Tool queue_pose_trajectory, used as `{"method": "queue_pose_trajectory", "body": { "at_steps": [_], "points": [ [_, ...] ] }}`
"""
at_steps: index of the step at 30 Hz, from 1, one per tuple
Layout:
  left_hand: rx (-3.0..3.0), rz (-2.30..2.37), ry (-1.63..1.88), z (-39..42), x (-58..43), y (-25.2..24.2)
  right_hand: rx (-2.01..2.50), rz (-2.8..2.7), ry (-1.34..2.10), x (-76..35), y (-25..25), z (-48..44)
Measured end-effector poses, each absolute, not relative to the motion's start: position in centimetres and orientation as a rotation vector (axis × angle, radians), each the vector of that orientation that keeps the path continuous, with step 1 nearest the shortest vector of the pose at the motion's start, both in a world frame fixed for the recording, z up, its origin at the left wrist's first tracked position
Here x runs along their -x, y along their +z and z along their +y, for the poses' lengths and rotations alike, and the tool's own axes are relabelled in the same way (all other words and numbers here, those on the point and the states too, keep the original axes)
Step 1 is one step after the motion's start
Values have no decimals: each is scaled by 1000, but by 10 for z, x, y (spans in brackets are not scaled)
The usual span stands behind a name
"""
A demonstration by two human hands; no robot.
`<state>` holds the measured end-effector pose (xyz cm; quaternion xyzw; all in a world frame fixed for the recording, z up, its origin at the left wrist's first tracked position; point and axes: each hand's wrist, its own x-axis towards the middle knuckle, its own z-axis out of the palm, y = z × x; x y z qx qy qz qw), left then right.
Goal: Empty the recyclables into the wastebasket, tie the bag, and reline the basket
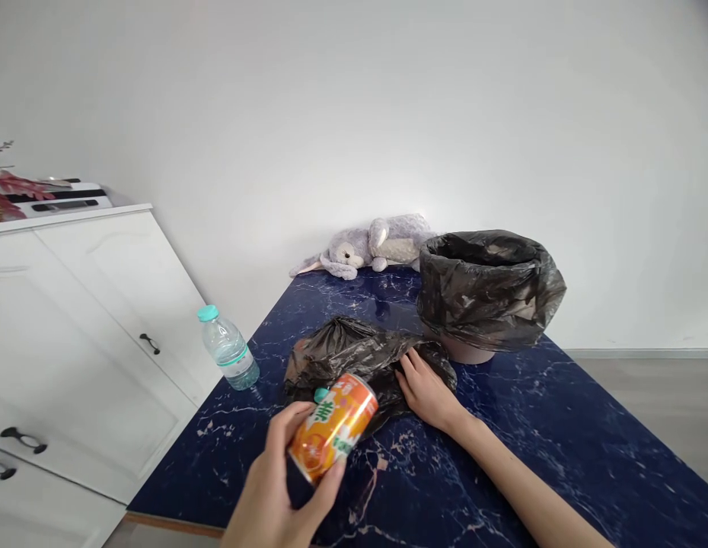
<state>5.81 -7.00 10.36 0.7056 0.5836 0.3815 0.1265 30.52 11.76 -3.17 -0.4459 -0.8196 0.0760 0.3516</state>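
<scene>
My left hand (282, 476) is wrapped round an orange soda can (336, 426), held tilted above the near part of the table. Behind the can lies a filled black plastic bag (354, 346) with its top bunched together. At the bag's right side, my right hand (425, 387) grips the loose plastic, its fingertips partly hidden in the folds. A small teal cap (321, 394) shows between the can and the bag; whatever it belongs to is hidden.
A clear water bottle (231, 350) with a teal cap stands at the table's left edge. Back right is a bin (460, 350) lined with a black bag. A plush rabbit (359, 247) lies against the wall. White cabinets (91, 342) stand left of the dark blue marbled table (445, 487).
</scene>
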Motion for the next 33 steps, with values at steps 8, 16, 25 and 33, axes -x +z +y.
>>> {"method": "queue_pose_trajectory", "body": {
  "at_steps": [8, 16, 25, 33],
  "points": [
    [-1544, 2285, 1265, -92, 21, 131, 1182, -2105, 199, -305, -27, 113],
    [-1510, 2600, 927, -84, 81, 142, 1187, -2084, 190, -303, -31, 114],
    [-1578, 2786, 507, -43, 112, 174, 1179, -2071, 178, -302, -30, 113],
    [-1668, 2744, 526, -8, 110, 170, 1143, -2052, 152, -302, -27, 112]
  ]
}}
